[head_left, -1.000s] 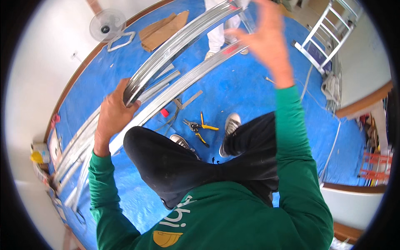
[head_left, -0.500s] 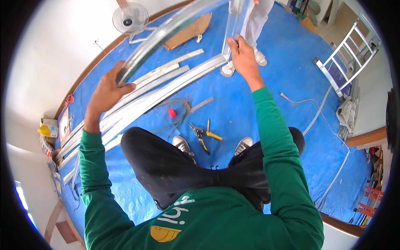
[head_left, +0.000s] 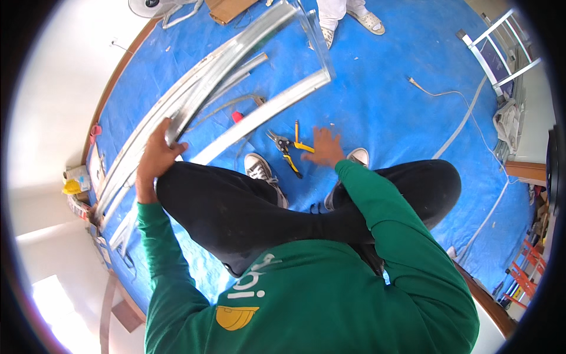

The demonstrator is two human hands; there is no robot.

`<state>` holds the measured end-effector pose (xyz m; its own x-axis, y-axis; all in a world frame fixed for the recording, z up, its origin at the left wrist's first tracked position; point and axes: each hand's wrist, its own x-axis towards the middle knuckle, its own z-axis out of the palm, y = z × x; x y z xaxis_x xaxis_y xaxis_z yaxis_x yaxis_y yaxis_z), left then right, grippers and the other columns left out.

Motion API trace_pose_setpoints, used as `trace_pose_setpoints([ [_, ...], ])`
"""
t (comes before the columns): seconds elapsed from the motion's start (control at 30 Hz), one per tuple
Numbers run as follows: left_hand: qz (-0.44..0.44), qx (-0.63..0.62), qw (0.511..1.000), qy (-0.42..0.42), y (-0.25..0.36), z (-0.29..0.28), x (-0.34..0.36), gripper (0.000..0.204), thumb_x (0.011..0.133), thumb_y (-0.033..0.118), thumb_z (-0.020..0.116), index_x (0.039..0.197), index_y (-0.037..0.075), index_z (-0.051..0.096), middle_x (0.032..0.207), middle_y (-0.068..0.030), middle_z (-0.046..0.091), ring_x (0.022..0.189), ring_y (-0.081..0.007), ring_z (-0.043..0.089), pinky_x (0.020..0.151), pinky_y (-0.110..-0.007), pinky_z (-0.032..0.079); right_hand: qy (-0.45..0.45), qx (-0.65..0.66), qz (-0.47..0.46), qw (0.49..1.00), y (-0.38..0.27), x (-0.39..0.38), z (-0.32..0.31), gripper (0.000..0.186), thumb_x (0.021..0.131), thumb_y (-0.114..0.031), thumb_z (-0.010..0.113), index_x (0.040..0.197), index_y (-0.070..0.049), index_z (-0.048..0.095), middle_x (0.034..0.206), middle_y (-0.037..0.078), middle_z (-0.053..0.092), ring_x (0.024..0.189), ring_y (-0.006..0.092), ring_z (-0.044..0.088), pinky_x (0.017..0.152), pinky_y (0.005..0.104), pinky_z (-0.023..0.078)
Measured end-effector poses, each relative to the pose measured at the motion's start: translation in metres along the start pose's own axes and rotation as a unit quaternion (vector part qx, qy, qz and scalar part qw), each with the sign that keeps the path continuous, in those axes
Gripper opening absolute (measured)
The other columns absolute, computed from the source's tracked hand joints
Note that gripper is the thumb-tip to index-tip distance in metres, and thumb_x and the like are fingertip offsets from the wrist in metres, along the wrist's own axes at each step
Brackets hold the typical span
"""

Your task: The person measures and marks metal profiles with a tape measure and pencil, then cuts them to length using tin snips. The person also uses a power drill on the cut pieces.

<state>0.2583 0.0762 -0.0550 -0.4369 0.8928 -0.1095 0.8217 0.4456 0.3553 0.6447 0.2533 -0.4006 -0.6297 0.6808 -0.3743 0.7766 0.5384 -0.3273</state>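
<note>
My left hand grips a long silver metal channel, part of a bundle whose bent end rises at the upper middle. My right hand is open, fingers spread, just right of and beside metal snips and other yellow-handled tool pieces on the blue sheet; whether it touches them I cannot tell. A small red object lies left of the snips. More pale metal lengths stretch along the left, beside my bent knee.
A co-worker's legs in white trousers and slippers are at the top. An aluminium ladder stands right, near a loose cable. Cardboard and a fan are at the upper left, an orange ladder lower right.
My right hand has let go of the channel's far end and come down beside the snips. My left hand still grips the channel, now slightly lower.
</note>
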Motion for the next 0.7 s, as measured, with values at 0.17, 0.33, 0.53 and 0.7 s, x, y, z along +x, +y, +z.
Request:
trace_pose_setpoints([
  [0.17, 0.041, 0.074, 0.996, 0.019, 0.02, 0.012, 0.012, 0.072, 0.085, 0.033, 0.093, 0.139, 0.002, 0.057, 0.13, -0.0303, 0.072, 0.12, -0.0499, 0.071, 0.1, -0.053, 0.056, 0.013, -0.078, -0.044, 0.996, -0.061, 0.002, 0.06, 0.137, 0.073, -0.066, 0.094, 0.174, -0.001, 0.027, 0.162, 0.029, 0.048, 0.154, 0.048, 0.044, 0.116, 0.0841, 0.036],
  [0.33, 0.049, 0.029, 0.998, 0.006, 0.031, 0.017, 0.024, 0.075, 0.085, 0.032, 0.09, 0.146, 0.002, 0.056, 0.13, -0.0307, 0.073, 0.123, -0.0522, 0.07, 0.101, -0.054, 0.056, -0.041, -0.124, 0.013, 0.991, -0.083, 0.025, 0.067, 0.123, 0.076, -0.047, 0.092, 0.172, -0.002, 0.03, 0.162, 0.029, 0.048, 0.149, 0.0515, 0.048, 0.112, 0.0858, 0.039],
  [0.53, 0.206, 0.093, 0.965, 0.136, 0.004, 0.028, 0.038, 0.064, 0.089, 0.009, 0.067, 0.15, -0.002, 0.051, 0.123, -0.0322, 0.07, 0.11, -0.0488, 0.072, 0.091, -0.053, 0.055, -0.232, 0.156, 0.133, 0.951, -0.06, 0.011, -0.028, 0.093, 0.083, -0.029, 0.078, 0.164, 0.002, 0.043, 0.143, 0.029, 0.063, 0.132, 0.0433, 0.066, 0.113, 0.0652, 0.05],
  [0.7, 0.148, 0.014, 0.982, 0.113, -0.003, 0.022, 0.03, 0.053, 0.098, 0.02, 0.074, 0.142, -0.003, 0.056, 0.11, -0.0303, 0.074, 0.092, -0.0482, 0.074, 0.082, -0.054, 0.056, -0.292, 0.248, 0.065, 0.921, -0.027, -0.047, -0.14, 0.063, 0.086, -0.023, 0.069, 0.142, 0.004, 0.06, 0.113, 0.021, 0.074, 0.103, 0.0322, 0.074, 0.092, 0.0447, 0.059],
])
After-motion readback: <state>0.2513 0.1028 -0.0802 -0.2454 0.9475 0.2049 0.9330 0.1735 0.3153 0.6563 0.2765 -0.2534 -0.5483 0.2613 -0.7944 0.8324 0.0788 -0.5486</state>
